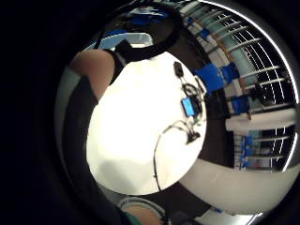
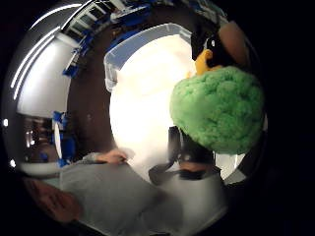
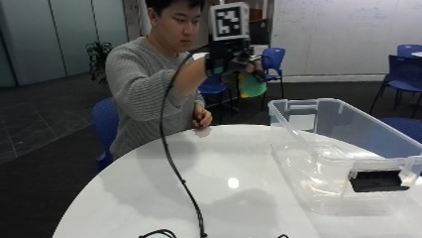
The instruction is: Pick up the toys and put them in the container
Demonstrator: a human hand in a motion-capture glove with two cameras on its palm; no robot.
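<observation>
My gloved right hand (image 3: 232, 58) is raised at the person's chest height, above the table's far edge. It grips a green plush toy (image 3: 252, 85) that hangs just under the fingers. In the thumb side palm view the toy (image 2: 219, 110) fills the space close to the palm, showing a fuzzy green body, a black head and an orange beak. A clear plastic container (image 3: 293, 148) stands on the right of the white round table (image 3: 217, 183), to the right of the hand and lower; it looks empty. Its rim (image 2: 142, 42) also shows beyond the toy.
The person's bare left hand (image 3: 202, 119) rests on the table's far edge. Small devices with wires (image 1: 190, 107) lie near one edge of the table (image 1: 136, 136). Blue chairs (image 3: 403, 64) stand around the room behind.
</observation>
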